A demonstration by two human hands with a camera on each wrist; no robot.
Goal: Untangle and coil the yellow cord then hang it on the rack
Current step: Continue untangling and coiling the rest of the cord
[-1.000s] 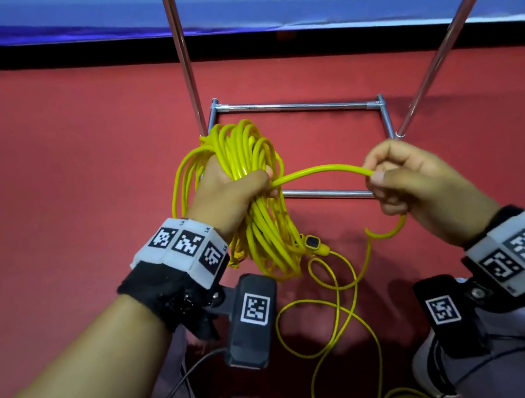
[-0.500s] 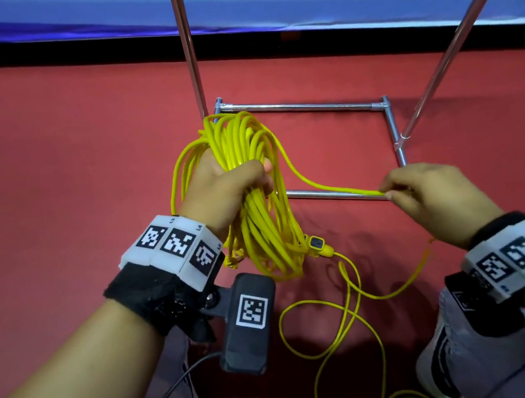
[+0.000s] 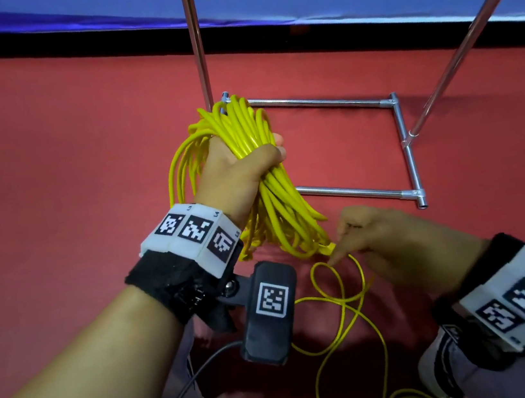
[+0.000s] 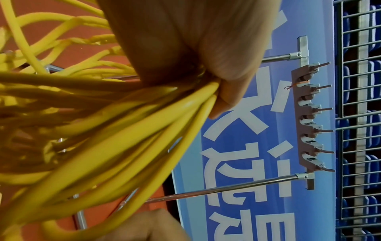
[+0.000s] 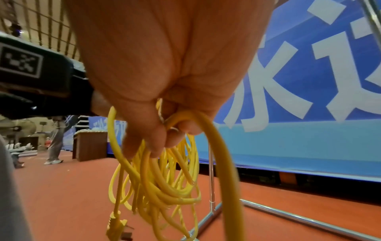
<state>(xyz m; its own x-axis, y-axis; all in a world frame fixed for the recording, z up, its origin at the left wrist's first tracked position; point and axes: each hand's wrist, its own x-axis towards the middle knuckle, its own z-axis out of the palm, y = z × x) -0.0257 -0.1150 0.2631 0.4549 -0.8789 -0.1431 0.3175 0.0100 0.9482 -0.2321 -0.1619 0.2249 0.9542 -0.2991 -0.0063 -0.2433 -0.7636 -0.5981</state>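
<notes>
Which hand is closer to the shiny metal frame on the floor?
Left. The left hand holds the coil right over the metal frame's corner; the right hand is below its near bar, pinching loose cord.

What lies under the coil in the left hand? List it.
Under the yellow coil, gripped by the left hand, lie the red floor, the rack's metal base bars and loose cord loops that the right hand holds. The floor right behind the bundle is covered.

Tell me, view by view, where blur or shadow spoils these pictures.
Head view: sharp; shadows darken the red floor under the arms. Left wrist view: the yellow cord is smeared and the left hand soft. Right wrist view: the right hand is blurred, the hanging loops softer.
</notes>
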